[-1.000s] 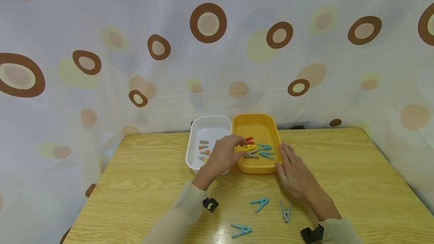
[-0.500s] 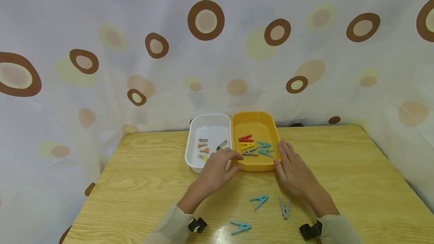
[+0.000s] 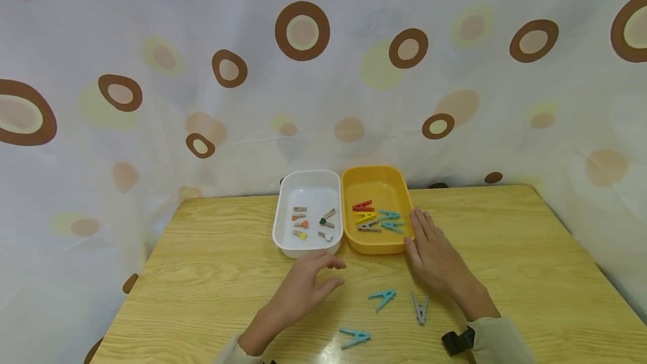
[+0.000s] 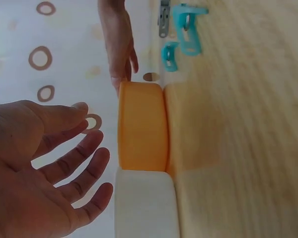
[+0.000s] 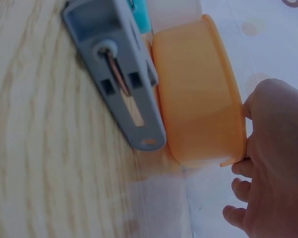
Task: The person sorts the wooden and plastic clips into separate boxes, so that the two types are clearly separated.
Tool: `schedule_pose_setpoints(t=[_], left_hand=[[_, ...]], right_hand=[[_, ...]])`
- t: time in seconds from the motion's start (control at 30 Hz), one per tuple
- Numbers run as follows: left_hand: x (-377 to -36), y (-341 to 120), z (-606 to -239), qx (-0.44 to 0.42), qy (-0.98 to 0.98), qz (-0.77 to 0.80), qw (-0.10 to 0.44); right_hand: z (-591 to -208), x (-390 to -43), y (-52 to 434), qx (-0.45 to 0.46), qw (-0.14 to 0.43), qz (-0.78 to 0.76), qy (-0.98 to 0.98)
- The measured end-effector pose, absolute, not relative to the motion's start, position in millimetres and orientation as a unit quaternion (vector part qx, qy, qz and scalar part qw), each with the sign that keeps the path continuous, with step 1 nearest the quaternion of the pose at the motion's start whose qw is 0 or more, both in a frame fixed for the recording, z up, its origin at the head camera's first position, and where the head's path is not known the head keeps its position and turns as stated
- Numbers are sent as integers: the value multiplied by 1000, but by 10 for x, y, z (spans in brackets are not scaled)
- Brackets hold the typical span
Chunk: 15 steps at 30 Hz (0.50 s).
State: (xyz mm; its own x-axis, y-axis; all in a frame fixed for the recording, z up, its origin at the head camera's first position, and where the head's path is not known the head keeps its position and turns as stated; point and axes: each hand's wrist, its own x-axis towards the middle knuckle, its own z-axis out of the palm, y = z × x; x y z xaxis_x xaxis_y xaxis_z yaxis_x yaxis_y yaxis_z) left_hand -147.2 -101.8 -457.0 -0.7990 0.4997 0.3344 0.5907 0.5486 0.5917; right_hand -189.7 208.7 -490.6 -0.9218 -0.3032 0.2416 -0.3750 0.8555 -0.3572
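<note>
left hand (image 3: 303, 285) hovers over the table (image 3: 505, 274), just in front of the white tray (image 3: 283, 229). fingers spread and loose, nothing held; left wrist view shows the same, palm bare (image 4: 44, 173).

right hand (image 3: 434, 257) lies flat on the table, fingers straight, touching the right side of the yellow tray (image 3: 376, 184). right wrist view: thumb side against the tray rim (image 5: 233, 148). grasps nothing.

trays stand side by side, touching, at the far edge of the table in front of the curtain (image 3: 151, 44).

white tray holds small wooden clips: one with an orange heart (image 3: 301, 223), one with a yellow heart (image 3: 300, 235), one with a dark heart (image 3: 326, 222), plus a few more, details too small to tell.

yellow tray holds bigger pegs: red peg (image 3: 363, 206), yellow peg (image 3: 365, 217), a grey one (image 3: 370, 227), two teal ones (image 3: 389, 215).

loose on the table, between the two hands and nearer the person: teal peg (image 3: 382, 297), grey peg (image 3: 419, 308), second teal peg (image 3: 355, 337). grey peg lies just beside the right wrist; it fills the right wrist view close up (image 5: 119, 74). none is touched by either hand.

black strap (image 3: 455, 342) on the right wrist, pale sleeve (image 3: 500, 344) behind it.
</note>
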Motion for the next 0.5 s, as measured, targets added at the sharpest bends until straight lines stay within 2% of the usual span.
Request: schedule_pose_setpoints(t=[0.37, 0.5], left_hand=[[-1274, -1078, -4776, -323, -861, -393, 28], [-1194, -1100, -4865, -335, -858, -390, -3]], right_hand=[[-4898, -1891, 2091, 178, 82, 202, -960], [-4894, -1884, 2072, 180, 78, 206, -959]])
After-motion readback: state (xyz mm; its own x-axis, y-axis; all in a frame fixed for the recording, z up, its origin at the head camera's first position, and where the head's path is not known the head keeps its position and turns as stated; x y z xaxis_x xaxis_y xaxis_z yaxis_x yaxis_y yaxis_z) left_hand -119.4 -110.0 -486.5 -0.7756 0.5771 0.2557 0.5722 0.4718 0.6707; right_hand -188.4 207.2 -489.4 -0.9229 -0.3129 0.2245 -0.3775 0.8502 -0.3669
